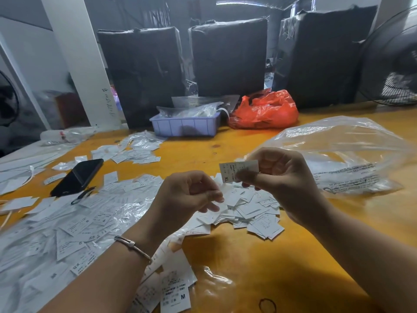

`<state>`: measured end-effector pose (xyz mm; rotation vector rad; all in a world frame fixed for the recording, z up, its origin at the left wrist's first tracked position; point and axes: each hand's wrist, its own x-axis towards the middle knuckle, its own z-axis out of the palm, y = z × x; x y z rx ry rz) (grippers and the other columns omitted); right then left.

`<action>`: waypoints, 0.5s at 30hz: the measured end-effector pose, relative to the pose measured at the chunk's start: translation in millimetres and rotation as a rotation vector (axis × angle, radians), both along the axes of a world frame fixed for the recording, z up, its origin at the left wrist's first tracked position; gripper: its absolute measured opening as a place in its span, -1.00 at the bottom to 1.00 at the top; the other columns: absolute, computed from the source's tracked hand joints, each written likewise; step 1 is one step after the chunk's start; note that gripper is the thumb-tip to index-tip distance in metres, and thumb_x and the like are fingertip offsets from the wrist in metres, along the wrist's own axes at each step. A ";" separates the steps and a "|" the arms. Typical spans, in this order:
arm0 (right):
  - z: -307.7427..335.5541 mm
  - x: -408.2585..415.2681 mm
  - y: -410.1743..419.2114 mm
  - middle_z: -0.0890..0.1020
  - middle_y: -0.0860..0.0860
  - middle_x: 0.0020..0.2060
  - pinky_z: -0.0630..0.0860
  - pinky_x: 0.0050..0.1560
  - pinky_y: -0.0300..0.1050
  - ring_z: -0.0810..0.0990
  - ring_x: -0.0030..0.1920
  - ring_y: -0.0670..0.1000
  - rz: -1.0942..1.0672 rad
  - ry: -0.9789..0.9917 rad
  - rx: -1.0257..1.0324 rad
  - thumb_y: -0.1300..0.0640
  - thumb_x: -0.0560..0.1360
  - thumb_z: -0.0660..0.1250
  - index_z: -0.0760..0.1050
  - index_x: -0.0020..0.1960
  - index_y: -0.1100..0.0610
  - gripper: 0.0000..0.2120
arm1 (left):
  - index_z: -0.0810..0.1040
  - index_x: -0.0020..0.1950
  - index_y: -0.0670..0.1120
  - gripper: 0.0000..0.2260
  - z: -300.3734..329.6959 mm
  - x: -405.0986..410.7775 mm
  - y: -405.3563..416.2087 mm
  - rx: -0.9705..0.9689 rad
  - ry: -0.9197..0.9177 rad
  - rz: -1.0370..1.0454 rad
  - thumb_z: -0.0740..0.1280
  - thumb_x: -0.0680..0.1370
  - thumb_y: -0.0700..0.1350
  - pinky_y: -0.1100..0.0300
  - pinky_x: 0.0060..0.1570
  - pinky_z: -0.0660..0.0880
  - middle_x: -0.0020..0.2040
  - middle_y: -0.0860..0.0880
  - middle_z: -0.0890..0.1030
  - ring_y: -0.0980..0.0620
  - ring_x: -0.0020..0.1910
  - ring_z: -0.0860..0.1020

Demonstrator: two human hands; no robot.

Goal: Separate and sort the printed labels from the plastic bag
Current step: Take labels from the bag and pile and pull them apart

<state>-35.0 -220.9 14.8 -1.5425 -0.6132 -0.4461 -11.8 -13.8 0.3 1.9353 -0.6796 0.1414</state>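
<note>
My right hand [279, 177] pinches a small white printed label marked XL [234, 169] above the table, thumb across its lower edge. My left hand [191, 195] hovers just left of it, fingers curled, with nothing visibly in it. Under both hands lies a heap of loose white labels [250, 211]. A wider spread of labels over thin plastic film [74, 222] covers the table's left side. A large clear plastic bag [347, 154] lies crumpled at the right, behind my right hand. A label marked M [176, 292] sits near the front edge.
A black phone [77, 176] and a dark clip [82, 195] lie among the labels at left. A lilac tray [185, 126] with clear bags and a red plastic bag [266, 111] stand at the back, before black-wrapped bundles [228, 57]. A fan [392, 62] stands far right. A rubber band [267, 305] lies at the front.
</note>
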 end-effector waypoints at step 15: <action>5.3 0.3 -3.7 0.66 0.15 -0.34 0.60 -0.22 0.14 0.63 -0.32 0.15 -0.181 -0.097 -0.137 0.40 0.38 0.44 0.60 -0.22 0.32 -0.96 | 0.61 -0.11 -0.17 -0.80 0.7 -0.9 0.1 -0.001 -0.045 -0.007 0.45 0.38 -0.07 0.20 -0.30 0.62 -0.23 -0.02 0.72 0.03 -0.26 0.71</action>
